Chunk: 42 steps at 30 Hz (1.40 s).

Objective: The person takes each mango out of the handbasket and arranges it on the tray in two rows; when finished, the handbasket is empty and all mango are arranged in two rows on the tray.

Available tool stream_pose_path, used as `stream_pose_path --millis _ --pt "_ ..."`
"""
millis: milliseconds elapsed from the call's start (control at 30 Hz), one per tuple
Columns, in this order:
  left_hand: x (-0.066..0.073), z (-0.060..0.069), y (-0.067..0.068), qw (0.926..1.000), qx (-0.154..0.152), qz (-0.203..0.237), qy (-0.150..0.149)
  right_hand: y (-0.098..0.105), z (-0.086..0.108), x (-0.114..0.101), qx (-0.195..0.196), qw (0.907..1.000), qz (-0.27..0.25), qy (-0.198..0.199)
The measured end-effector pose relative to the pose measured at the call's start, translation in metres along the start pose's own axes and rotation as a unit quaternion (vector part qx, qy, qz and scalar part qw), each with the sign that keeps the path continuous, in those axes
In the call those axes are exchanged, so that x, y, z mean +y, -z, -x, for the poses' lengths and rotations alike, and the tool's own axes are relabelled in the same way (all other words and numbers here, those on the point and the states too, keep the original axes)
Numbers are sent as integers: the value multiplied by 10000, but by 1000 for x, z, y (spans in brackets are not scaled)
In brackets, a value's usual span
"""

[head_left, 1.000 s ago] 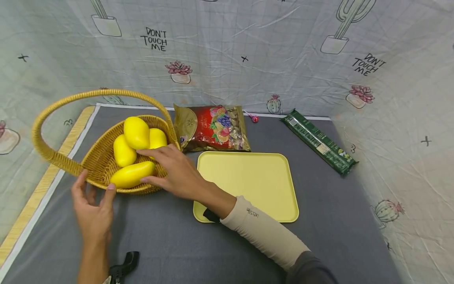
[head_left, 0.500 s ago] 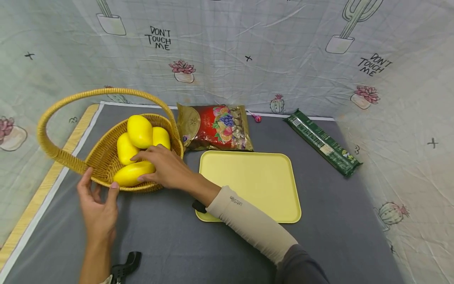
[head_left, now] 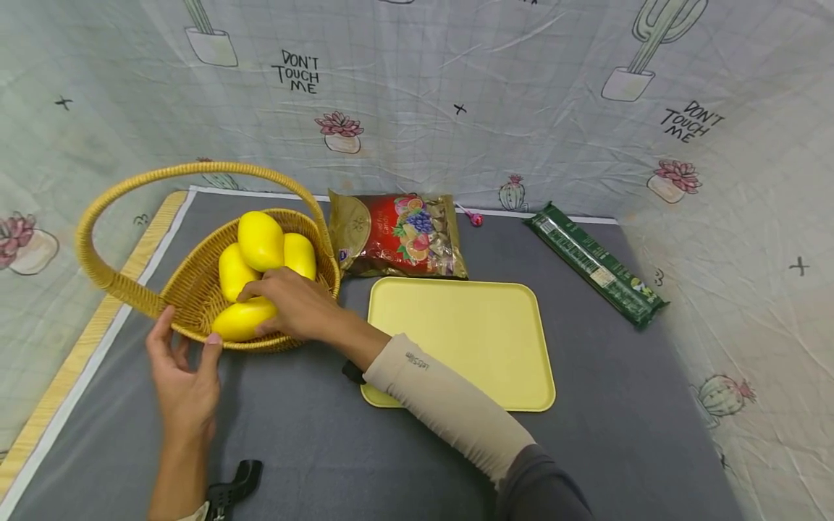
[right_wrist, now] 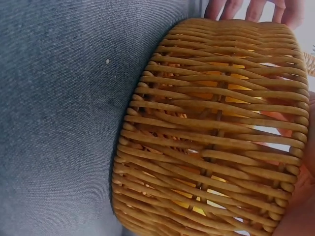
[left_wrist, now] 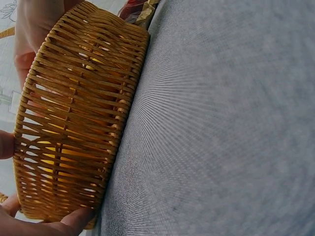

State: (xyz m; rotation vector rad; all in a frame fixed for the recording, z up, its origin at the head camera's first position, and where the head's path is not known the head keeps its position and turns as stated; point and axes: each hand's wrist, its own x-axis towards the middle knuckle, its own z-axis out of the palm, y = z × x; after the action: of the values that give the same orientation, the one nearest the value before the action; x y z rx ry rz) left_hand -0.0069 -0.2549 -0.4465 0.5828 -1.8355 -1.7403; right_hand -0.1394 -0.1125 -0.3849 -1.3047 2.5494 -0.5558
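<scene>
A yellow wicker basket (head_left: 195, 278) with a tall arched handle stands at the left of the table and holds several yellow mangoes. My left hand (head_left: 185, 383) holds its near-left side, thumb at the rim and fingers against the outer weave; the left wrist view shows the fingers (left_wrist: 76, 221) on the basket's wall. Inside the basket, my right hand (head_left: 296, 304) grips the front mango (head_left: 241, 320), fingers over its far side and thumb at its near end. Behind it lie another mango (head_left: 260, 241) on top and two more beside it. The right fingertips are partly hidden.
Right of the basket lies a pale yellow tray (head_left: 482, 347), partly under the right forearm. A red and gold candy bag (head_left: 397, 235) lies behind it, with a small pink lollipop (head_left: 476, 219) alongside. A long green packet (head_left: 596, 264) lies at the right. A printed cloth hangs behind.
My right hand has moved down and closed its fingers and thumb round the front mango. The left hand stays at the basket, and the view has shifted slightly.
</scene>
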Motion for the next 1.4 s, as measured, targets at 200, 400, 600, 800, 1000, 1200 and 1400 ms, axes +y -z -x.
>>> stream_pose_path --millis 200,400,600,800,1000,1200,1400 --pt "-1 0 0 9999 13 135 64 -2 -4 0 10 9999 124 3" --pt "-1 0 -1 9999 5 77 106 0 -1 1 134 9999 32 -35" --pt "0 0 -1 9999 2 63 84 8 9 3 333 9993 -152 23" --pt "-1 0 -1 9998 30 -138 109 17 24 9 757 9965 -302 156" --pt "-1 1 0 9996 50 -225 158 27 38 15 1154 9903 -740 245" --pt "0 0 0 9990 51 -372 234 39 57 22 1367 9834 -1178 162" --pt "0 0 0 9992 55 -318 241 52 76 31 1484 9752 -1635 124"
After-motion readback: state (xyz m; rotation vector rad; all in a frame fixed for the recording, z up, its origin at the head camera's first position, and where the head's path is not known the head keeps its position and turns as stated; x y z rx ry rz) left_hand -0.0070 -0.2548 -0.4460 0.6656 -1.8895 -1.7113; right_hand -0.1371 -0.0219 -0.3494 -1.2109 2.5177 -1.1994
